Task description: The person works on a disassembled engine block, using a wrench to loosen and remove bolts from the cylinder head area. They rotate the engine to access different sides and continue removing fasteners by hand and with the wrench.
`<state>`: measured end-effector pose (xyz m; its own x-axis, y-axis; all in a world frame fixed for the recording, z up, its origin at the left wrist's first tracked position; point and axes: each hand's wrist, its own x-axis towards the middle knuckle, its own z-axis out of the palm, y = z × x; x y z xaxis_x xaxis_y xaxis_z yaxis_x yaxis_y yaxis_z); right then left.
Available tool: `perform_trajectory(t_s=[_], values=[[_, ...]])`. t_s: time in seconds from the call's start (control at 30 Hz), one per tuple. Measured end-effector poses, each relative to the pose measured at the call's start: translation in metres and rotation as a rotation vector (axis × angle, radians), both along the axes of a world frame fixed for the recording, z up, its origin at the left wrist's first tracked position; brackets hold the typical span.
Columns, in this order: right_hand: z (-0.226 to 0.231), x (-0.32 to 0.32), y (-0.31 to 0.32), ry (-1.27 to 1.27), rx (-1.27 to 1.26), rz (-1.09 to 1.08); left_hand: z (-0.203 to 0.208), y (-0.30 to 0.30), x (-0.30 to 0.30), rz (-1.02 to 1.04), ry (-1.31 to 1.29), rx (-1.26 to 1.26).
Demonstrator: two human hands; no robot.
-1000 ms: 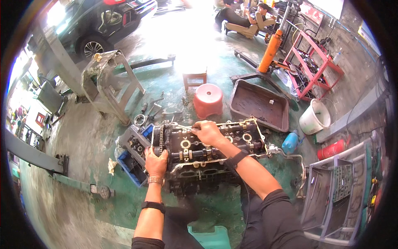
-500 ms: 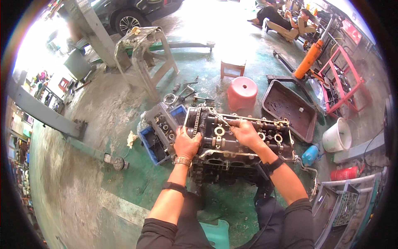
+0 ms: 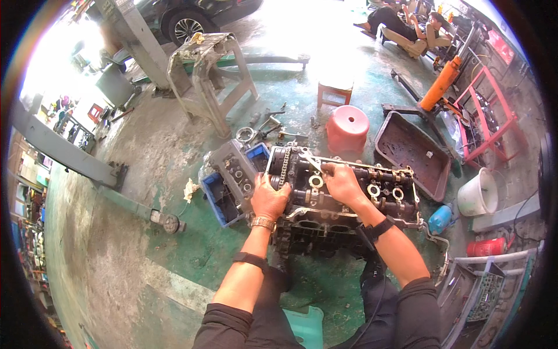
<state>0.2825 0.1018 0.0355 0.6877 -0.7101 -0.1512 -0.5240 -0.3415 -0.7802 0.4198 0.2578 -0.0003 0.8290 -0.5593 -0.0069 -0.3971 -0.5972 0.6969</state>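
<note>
An engine cylinder head (image 3: 349,216) with exposed camshafts sits on the engine block in front of my legs. My left hand (image 3: 269,200) is at its left end, thumb and fingers curled around a dark round camshaft sprocket (image 3: 277,181), beside the timing chain (image 3: 284,166). The fingertips are partly hidden. My right hand (image 3: 342,183) is closed on a slim metal wrench (image 3: 314,161). That tool slants up and left over the far camshaft, and its tip is hard to make out among the metal parts.
Left of the engine, a grey engine cover (image 3: 233,163) lies over blue bins (image 3: 218,203). Beyond are loose tools, a red stool (image 3: 349,129) and a brown drip tray (image 3: 433,181). A blue bottle (image 3: 440,220) and white bucket (image 3: 478,195) stand right. A person reclines far off.
The whole scene sits slightly farther right in the picture as my head turns a little. Both hands keep their places on the engine, and the wrench in my right hand shows a slightly different angle.
</note>
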Motion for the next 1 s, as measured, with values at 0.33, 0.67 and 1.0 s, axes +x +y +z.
perform_trajectory(t_s=[0.33,0.67,1.0], values=[[-0.008,0.024,0.013,-0.039,-0.064,-0.026,0.005,0.000,-0.002,0.017,0.035,0.047],[-0.004,0.042,0.034,-0.071,-0.009,0.012,0.001,0.000,-0.001,0.012,0.009,0.008],[-0.008,0.058,0.044,-0.125,0.018,-0.067,-0.004,-0.001,0.003,-0.003,-0.019,0.037]])
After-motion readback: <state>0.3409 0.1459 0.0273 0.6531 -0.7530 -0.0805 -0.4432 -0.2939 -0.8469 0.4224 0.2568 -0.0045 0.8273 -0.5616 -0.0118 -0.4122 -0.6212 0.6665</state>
